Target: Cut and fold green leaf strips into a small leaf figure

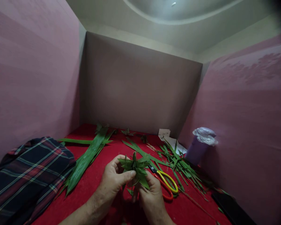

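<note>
Between my two hands is a green woven leaf piece (140, 170) with pointed tips sticking out all round, held above the red cloth. My left hand (113, 175) grips it from the left, thumb pressed on its centre. From below and the right, my right hand (151, 195) holds its lower side; those fingertips are partly hidden behind the leaves. Just right of the right hand lie scissors (167, 184) with one yellow and one red handle, resting on the cloth.
Long broad leaves (87, 159) lie on the left beside a plaid cloth (37, 175). Cut leaf strips (182, 162) are heaped at the right, near a purple container (198, 150) topped with clear plastic. A black flat object (231, 209) lies front right; a white card (164, 133) stands behind.
</note>
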A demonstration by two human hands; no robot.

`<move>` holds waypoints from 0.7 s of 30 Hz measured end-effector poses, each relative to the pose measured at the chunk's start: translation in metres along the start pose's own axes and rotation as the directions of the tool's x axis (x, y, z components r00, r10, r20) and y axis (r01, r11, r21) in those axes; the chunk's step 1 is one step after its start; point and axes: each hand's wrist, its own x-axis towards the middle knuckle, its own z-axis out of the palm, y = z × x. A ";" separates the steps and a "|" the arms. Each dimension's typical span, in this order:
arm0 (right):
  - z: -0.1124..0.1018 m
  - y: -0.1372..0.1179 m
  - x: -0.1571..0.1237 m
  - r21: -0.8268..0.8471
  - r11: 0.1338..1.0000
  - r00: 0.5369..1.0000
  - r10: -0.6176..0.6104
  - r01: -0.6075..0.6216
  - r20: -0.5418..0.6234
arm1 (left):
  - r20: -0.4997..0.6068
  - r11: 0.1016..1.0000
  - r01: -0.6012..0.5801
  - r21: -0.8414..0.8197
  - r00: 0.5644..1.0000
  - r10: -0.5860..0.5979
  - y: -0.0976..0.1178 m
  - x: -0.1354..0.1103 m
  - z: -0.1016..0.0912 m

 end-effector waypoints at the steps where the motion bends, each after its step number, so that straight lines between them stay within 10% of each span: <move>1: 0.000 -0.002 0.000 0.018 1.000 1.000 0.006 -0.006 0.000 | 0.002 1.000 0.001 0.002 1.000 -0.001 0.000 0.000 0.000; 21: 0.003 -0.011 0.004 0.135 0.981 0.990 0.141 -0.142 0.013 | 0.006 0.993 0.073 -0.088 0.997 -0.072 0.002 -0.001 0.000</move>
